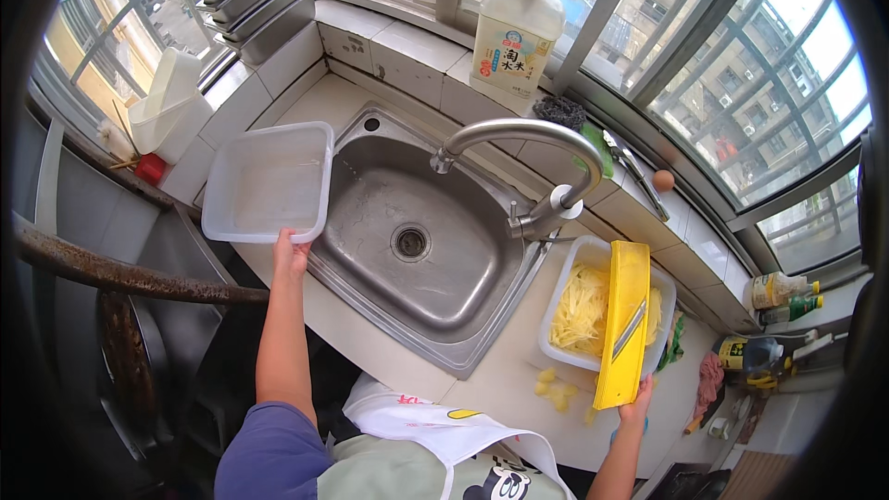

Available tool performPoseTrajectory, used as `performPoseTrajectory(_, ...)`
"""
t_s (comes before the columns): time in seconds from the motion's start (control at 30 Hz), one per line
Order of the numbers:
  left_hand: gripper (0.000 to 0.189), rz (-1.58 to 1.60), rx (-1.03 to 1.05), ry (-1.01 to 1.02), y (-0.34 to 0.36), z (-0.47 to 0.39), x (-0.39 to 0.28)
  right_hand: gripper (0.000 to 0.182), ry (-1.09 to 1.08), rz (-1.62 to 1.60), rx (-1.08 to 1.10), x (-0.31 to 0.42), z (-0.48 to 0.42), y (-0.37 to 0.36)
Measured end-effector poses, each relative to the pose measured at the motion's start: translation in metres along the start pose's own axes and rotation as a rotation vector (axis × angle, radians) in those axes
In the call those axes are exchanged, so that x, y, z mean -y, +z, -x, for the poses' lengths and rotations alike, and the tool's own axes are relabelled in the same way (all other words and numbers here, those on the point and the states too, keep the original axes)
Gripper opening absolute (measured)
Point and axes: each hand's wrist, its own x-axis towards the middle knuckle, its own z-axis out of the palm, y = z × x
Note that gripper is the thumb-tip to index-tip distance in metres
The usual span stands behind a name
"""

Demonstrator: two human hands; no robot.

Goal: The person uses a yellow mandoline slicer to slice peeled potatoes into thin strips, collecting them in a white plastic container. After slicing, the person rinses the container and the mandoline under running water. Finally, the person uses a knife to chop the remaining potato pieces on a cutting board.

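My left hand (pixel 292 251) grips the near rim of a translucent plastic tub (pixel 271 184), left of the stainless steel sink (pixel 417 222). At the right, my right hand (pixel 635 399) is at the near end of a yellow slicer board with a metal blade (pixel 625 326); its fingers are partly hidden beneath the board. That board lies across a second plastic tub (pixel 545 333) full of pale yellow shreds (pixel 578 305). A few yellow pieces (pixel 554 389) lie on the counter beside this tub. The curved metal faucet (pixel 524 128) reaches over the sink.
On the tiled ledge are a large pump bottle (pixel 517 35), a dark scouring pad (pixel 559 111), a peeler-like metal tool (pixel 635 173) and an egg (pixel 663 180). Stacked steel pans (pixel 267 14) stand at the back left. A rusty bar (pixel 139 274) crosses the left side. Several bottles lie at the far right.
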Motion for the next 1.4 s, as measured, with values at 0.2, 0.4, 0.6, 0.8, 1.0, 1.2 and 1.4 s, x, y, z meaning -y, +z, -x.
performPoseTrajectory(0.2,0.054,0.213,0.052,0.112,0.045,0.005,0.029,0.051,0.015,0.178,-0.04,0.009,-0.003,0.0)
performPoseTrajectory(0.4,0.082,0.377,0.249,-0.103,0.083,-0.008,0.03,0.05,-0.112,0.648,0.003,0.045,-0.019,0.005)
performPoseTrajectory(0.6,0.058,-0.679,0.502,-0.298,0.139,0.007,0.012,0.042,-0.195,0.667,0.112,0.062,-0.064,0.003)
performPoseTrajectory(0.8,0.04,-0.889,1.039,-0.639,0.183,0.161,0.165,0.024,-0.369,0.767,0.089,0.062,-0.117,0.005)
performPoseTrajectory(1.0,0.058,-0.749,0.851,-0.653,0.213,0.258,0.28,0.012,-0.515,0.915,0.038,0.06,-0.103,0.024)
performPoseTrajectory(1.2,0.052,-0.631,0.658,-0.68,0.208,0.272,0.243,0.013,-0.506,0.781,-0.021,0.042,-0.007,0.055)
performPoseTrajectory(1.4,0.031,-0.436,0.492,-0.769,0.138,0.249,0.127,0.016,-0.26,0.603,0.174,-0.006,0.081,0.11)
